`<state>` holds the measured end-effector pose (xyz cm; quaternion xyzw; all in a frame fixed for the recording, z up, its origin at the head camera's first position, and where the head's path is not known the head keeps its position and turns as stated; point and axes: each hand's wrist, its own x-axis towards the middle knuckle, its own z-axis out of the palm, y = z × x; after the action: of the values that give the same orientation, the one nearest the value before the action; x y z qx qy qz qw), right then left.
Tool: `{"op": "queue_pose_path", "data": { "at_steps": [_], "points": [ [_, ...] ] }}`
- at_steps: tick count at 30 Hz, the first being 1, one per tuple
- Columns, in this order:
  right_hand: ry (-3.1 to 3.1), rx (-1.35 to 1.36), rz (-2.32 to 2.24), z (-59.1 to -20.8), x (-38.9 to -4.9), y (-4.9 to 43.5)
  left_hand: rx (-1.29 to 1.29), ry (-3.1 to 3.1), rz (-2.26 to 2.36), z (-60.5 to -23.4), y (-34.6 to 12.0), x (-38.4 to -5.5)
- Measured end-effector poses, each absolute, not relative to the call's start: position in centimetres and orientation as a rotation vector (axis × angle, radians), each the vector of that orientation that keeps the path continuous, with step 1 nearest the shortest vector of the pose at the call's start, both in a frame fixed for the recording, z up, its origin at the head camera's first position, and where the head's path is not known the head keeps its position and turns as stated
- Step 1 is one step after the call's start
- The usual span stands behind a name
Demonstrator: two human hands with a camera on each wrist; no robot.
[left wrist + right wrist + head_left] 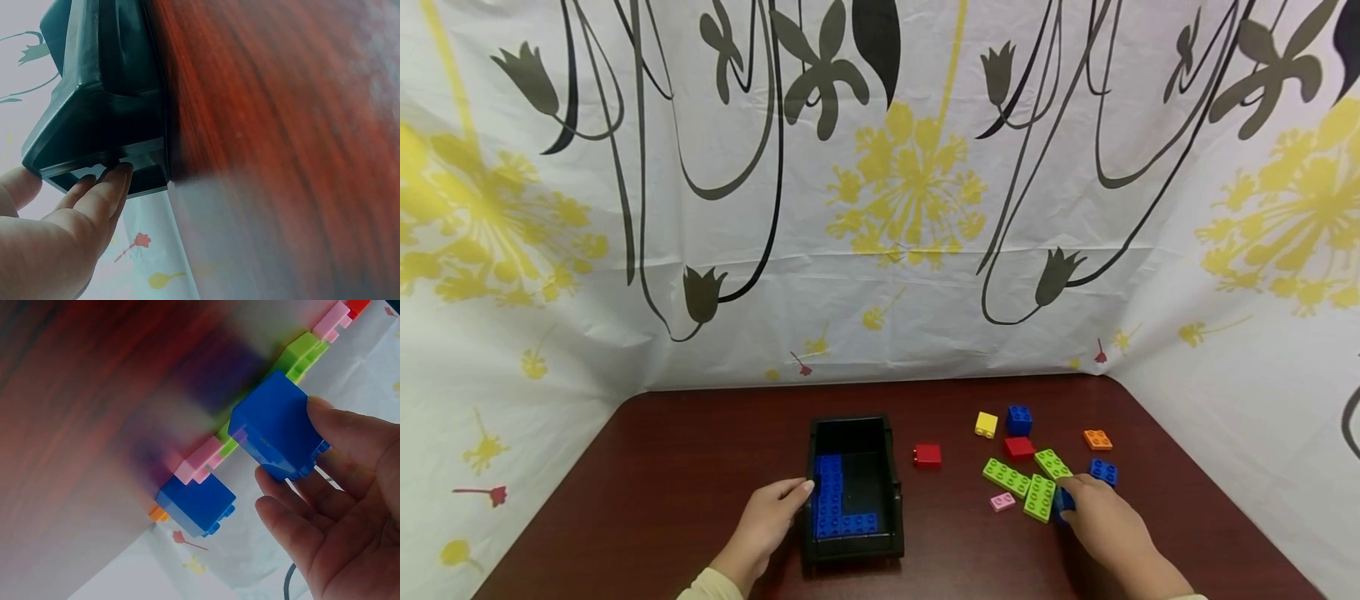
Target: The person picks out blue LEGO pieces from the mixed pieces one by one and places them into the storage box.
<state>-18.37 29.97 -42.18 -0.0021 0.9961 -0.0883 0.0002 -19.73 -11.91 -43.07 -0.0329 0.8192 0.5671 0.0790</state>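
My left hand [763,521] grips the left wall of a black plastic bin [853,547], thumb at the rim; in the left wrist view its fingers reach against the bin's [94,119] side. Inside the bin, blue toy building blocks [830,492] form an L along the left and front walls. On the right, my right hand [1108,517] pinches a blue building block [275,425] between thumb and fingers. Beside that hand lie lime green blocks [1040,498], and another blue block [1103,472] sits just beyond it.
Loose on the dark red table [700,450] are red blocks [928,455], a yellow block [987,424], a blue block [1019,420], an orange block [1097,439] and a pink block [1002,502]. A patterned white cloth [850,333] hangs behind and at both sides.
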Motion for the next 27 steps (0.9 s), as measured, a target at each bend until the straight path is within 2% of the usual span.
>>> {"op": "queue_pose_path", "data": {
  "at_steps": [27],
  "points": [
    [3.211, -0.107, -0.380, -39.8, -16.7, 27.0, -0.117, 2.470, 1.692, -43.2, -11.7, -19.7]
  ]
}}
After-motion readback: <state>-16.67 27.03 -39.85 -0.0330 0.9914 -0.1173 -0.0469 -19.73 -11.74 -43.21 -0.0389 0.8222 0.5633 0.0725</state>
